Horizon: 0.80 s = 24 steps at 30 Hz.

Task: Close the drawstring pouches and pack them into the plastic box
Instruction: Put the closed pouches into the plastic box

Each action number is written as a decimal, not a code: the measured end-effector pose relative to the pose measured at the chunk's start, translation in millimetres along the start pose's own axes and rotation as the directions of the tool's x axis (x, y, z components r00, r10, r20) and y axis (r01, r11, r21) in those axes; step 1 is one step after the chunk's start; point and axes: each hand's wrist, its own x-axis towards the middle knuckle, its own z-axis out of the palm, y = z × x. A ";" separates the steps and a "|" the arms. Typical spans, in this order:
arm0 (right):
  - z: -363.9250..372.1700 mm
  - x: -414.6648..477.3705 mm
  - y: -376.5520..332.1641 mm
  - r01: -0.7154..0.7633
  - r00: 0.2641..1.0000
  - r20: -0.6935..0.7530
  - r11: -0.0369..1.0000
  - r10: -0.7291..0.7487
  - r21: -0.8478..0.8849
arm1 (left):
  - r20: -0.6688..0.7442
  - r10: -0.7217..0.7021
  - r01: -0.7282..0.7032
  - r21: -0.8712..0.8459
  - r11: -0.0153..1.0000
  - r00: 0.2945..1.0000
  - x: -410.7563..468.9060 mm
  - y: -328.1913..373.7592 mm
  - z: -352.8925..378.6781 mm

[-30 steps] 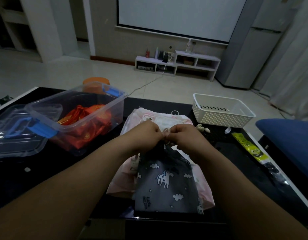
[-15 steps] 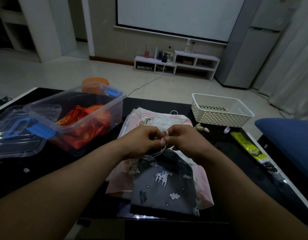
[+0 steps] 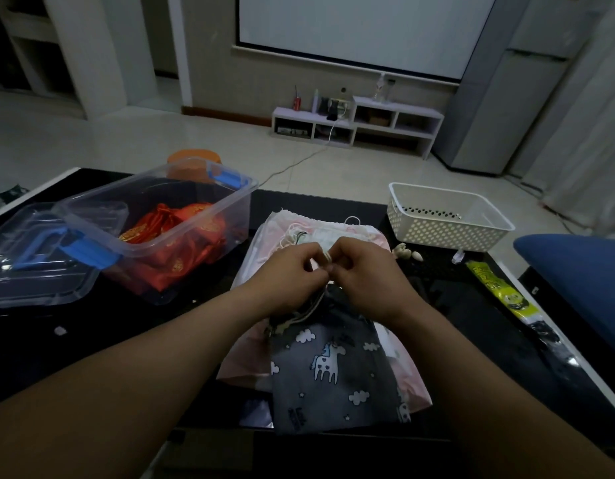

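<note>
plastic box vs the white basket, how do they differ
The plastic box is clear with blue latches; the white basket is opaque and dotted with holes. The plastic box holds red pouches; the white basket looks empty. The plastic box stands left, the white basket right. Both are open-topped and stand on the black table.

The room I face is dim, with a pale projector screen (image 3: 351,25) filling the upper centre of the frame on a beige wall (image 3: 209,63). Under it a low white shelf unit (image 3: 357,124) stands on the glossy light floor (image 3: 126,140), a white cable (image 3: 292,164) trailing from it toward me. A white pillar (image 3: 91,53) rises at upper left, a tall grey cabinet (image 3: 506,108) and pale curtains (image 3: 599,98) fill the upper right, and a blue cushion (image 3: 575,267) shows at the right edge.
</note>
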 end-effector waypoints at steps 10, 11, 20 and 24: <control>1.1 -1.3 2.8 0.055 0.998 -0.037 0.998 -0.055 0.003 | 0.095 -0.051 0.071 -0.224 0.972 0.994 0.3 -1.7 -3.8; 1.6 -2.3 2.3 0.064 0.997 -0.034 0.998 -0.064 -0.004 | 0.086 -0.055 0.073 -0.217 0.973 0.995 0.0 -1.8 -3.2; 2.1 -1.4 4.6 0.095 0.994 -0.050 0.994 -0.098 -0.051 | 0.217 -0.074 0.143 -0.323 0.935 0.973 1.7 -1.7 -10.8; -1.4 0.2 7.7 0.124 0.992 -0.028 0.992 -0.123 0.035 | 0.340 -0.084 0.222 -0.391 0.893 0.937 2.8 -2.3 -18.3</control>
